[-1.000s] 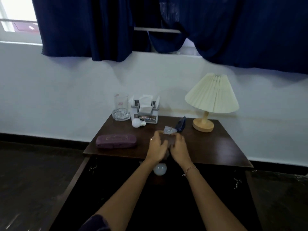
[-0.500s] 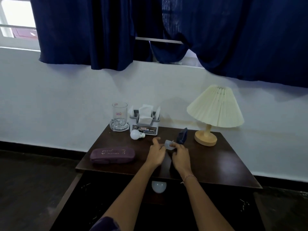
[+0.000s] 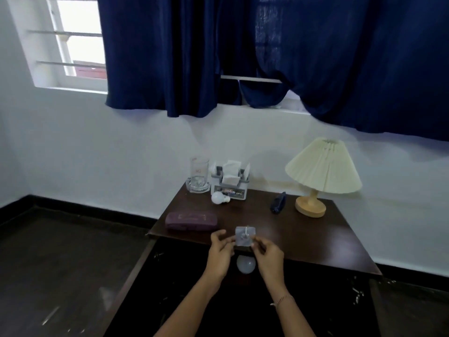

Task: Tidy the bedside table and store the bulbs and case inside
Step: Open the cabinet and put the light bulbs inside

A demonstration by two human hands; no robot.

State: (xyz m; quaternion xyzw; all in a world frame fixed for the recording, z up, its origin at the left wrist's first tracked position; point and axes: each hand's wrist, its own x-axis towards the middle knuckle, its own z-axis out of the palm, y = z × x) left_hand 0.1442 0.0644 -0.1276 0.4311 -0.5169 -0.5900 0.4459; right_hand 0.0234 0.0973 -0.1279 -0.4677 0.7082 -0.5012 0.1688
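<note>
A dark wooden bedside table (image 3: 306, 237) stands against the white wall. On its left front lies a purple case (image 3: 191, 221). One white bulb (image 3: 220, 198) rests on its side by the tissue holder. A second bulb (image 3: 246, 263) sits lower, in the dark space below the table's front edge. My left hand (image 3: 220, 255) and my right hand (image 3: 268, 257) are together over that front edge. Both pinch a small square clear piece (image 3: 245, 235) with a peg in its middle, left fingers at its left side, right fingers at its lower right corner.
At the back of the table stand a glass mug (image 3: 199, 170) on a glass dish, a tissue holder (image 3: 230, 183), a dark blue object (image 3: 278, 203) and a lamp (image 3: 323, 166) with a cream shade. Blue curtains hang above. Dark floor lies to the left.
Both hands have drawn back from the middle of the table to its front edge, lifting the square clear piece between them. The view has tilted upward.
</note>
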